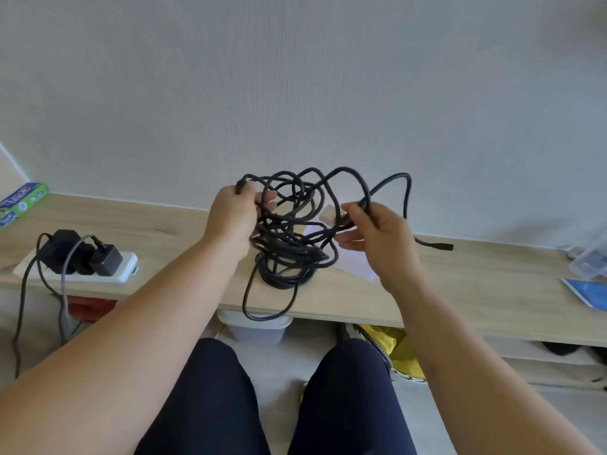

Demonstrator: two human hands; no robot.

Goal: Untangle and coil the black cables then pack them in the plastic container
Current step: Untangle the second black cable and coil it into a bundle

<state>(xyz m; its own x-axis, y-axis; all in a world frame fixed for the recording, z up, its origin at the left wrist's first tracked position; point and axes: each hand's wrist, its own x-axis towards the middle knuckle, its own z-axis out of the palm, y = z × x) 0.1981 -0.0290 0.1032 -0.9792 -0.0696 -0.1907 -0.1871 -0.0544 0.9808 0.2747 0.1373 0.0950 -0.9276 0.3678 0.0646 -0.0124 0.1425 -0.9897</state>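
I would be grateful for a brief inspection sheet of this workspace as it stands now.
Surface: wooden shelf against the wall.
Job's things: black cables, tangled, lower coil resting on the shelf; clear plastic container at right edge.
Clutter: white paper, blue booklet, green box.
Grips: left hand grips loops; right hand pinches one strand.
Cables: power strip with black adapters, leads hanging off the edge.
Surroundings: tub and yellow bag under the shelf.

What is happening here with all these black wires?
A seated person is working on a tangle of black cables above a wooden shelf. The left hand grips strands at the top of the knot; the right hand pinches another strand. The lower part rests on the shelf, and one loop hangs over its front edge. Nothing is untangled yet.
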